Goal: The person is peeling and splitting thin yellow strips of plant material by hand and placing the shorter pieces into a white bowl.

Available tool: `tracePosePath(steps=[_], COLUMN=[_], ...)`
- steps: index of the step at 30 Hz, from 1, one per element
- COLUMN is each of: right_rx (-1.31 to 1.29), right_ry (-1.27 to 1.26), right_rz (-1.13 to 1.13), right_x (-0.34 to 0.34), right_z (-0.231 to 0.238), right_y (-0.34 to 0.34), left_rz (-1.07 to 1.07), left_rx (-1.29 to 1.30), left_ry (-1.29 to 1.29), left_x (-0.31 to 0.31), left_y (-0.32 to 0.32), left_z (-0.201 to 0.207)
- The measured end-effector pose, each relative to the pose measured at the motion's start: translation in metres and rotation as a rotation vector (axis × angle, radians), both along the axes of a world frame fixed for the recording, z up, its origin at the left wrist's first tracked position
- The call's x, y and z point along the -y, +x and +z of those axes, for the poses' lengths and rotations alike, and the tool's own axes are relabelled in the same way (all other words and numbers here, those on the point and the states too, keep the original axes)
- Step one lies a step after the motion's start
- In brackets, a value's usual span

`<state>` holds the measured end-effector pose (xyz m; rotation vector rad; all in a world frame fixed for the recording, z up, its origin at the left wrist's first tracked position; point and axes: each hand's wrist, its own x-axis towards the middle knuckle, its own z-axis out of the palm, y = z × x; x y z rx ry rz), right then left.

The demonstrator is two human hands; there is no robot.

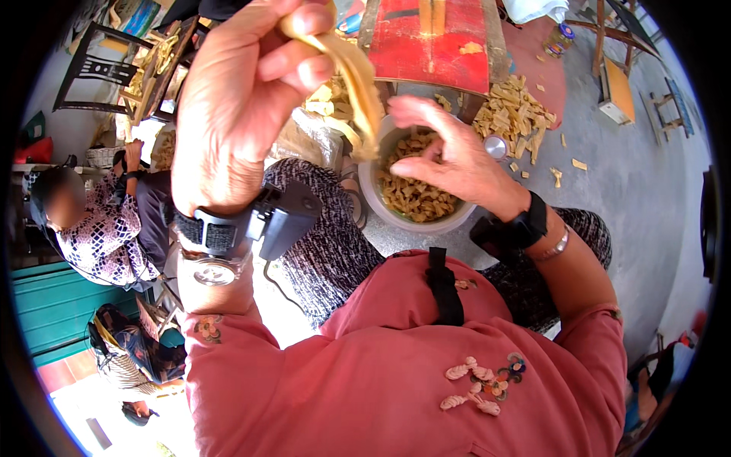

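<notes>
Black strap (209, 231): around the left wrist, below the left hand (236, 99).
Left fingers: curled closed, thumb and fingertips pinching the upper end of the yellow strip (361, 80).
Strip's place: raised in front of the body, its lower part beside the left rim of the white bowl (368, 190) as the camera sees it.
Strip's long axis: leaves the pinch toward the right, bends over, then runs down almost straight; the free end points toward the person's lap.
Strip's handling: probably light, soft and bendy, since it droops under its own weight; likely to tear if tugged sharply. Whether it is slippery, I cannot tell.
Where to hold: the thicker upper end looks the surest grip; the thin lower end would suit a gentle pinch.
Bowl's contents: short brownish-yellow pieces (419, 194), lying every which way.
Right hand (466, 164): over the bowl, thumb and forefinger spread wide, nothing visible between them; the strip's tail hangs near, apparently not touching.
Loose heap (514, 114): pale yellow bits on the floor, beyond the bowl.
</notes>
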<state>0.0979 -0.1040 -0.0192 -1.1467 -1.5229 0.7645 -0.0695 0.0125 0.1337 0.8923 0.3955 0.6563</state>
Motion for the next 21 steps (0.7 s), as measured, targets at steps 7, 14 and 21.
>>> tracePosePath(steps=[7,14,21], right_rx=[-0.195,-0.075,0.087], right_ry=[-0.551,-0.759,-0.809], right_rz=[0.5,0.414,0.301], right_x=[0.007,0.051,0.072], right_z=[0.012,0.033,0.014], right_y=[0.008,0.054,0.115], left_rz=[0.081,0.683,0.488], left_rx=[0.209,-0.015,-0.404], left_ry=[-0.17,-0.273,-0.194], left_x=[-0.051,-0.162,-0.176], left_y=[0.001,-0.085,-0.082], left_z=[-0.037,-0.099,-0.159])
